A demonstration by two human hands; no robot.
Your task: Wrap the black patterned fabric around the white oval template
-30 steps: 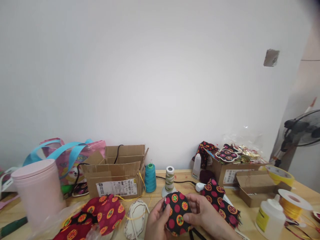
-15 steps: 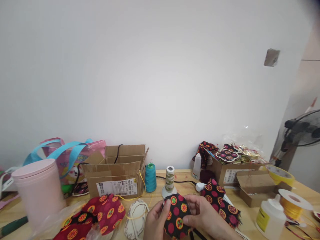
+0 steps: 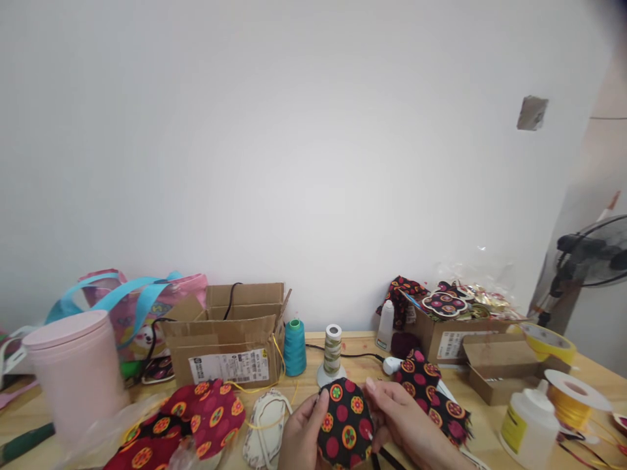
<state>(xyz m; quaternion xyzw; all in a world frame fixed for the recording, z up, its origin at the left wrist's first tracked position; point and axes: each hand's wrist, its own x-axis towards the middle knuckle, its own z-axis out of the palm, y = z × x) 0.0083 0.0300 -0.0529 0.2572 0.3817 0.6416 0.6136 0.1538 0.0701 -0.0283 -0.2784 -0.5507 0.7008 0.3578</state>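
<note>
A rounded piece of black fabric point(image 3: 347, 421) with red dots and flower circles is held low in front of me. My left hand point(image 3: 304, 427) grips its left side, thumb on the front face. At the right edge is my right hand point(image 3: 399, 414), its fingers bent against the fabric with the forefinger raised; part of its grip is hidden. A small pale spot shows near the fabric's right edge, too small to name. Just behind stands a cone of variegated thread point(image 3: 333, 352). An oval pale frame point(image 3: 264, 427) lies left of my left hand.
Red and black patterned fabric point(image 3: 215, 418) lies at left, beside a pink canister point(image 3: 76, 378). A cardboard box point(image 3: 230, 352) and a teal thread cone point(image 3: 294, 349) stand behind. At right are more fabric point(image 3: 431, 395), a glue bottle point(image 3: 529, 424) and a yellow cord spool point(image 3: 575, 401).
My right thumb has come off the front of the fabric, and the right fingers have shifted at its edge. The fabric has moved slightly left with my left hand.
</note>
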